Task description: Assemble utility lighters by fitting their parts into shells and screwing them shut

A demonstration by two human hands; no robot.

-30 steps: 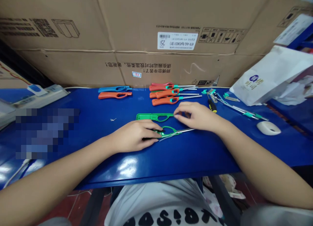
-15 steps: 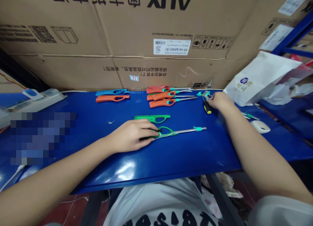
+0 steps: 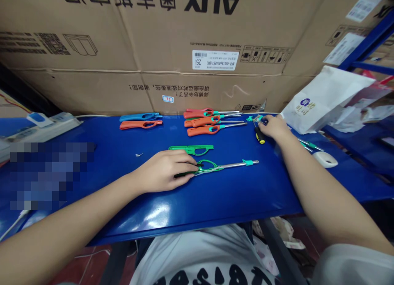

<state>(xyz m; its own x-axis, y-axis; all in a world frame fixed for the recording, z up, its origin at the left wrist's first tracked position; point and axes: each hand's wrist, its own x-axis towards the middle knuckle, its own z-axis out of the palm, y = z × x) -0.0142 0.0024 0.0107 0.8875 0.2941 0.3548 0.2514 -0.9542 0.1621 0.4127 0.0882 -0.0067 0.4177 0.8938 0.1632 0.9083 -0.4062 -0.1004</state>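
Note:
My left hand (image 3: 169, 170) is closed over the handle end of an opened green lighter (image 3: 209, 166), which lies on the blue table. Its metal tube (image 3: 234, 165) points right and carries a turquoise piece near the tip; thin wires run beside it. Just behind lies a loose green handle half (image 3: 192, 148). At the back right, my right hand (image 3: 273, 127) has its fingers curled down at a small heap of turquoise parts (image 3: 255, 118). What its fingertips pinch is hidden. A screwdriver with a black and yellow handle (image 3: 259, 136) lies beside those fingers.
Several orange lighters (image 3: 203, 130) lie at the back. Left of them are a blue handle shell (image 3: 138, 116) and an orange one (image 3: 140, 124). Tiny metal pins (image 3: 139, 155), a white mouse (image 3: 325, 159), a paper bag (image 3: 326, 98) and a power strip (image 3: 46, 129) surround the work. Cardboard (image 3: 166, 38) stands behind.
My right hand has shifted slightly at the heap of small turquoise parts. My left hand stays on the green lighter, and the view has moved a little.

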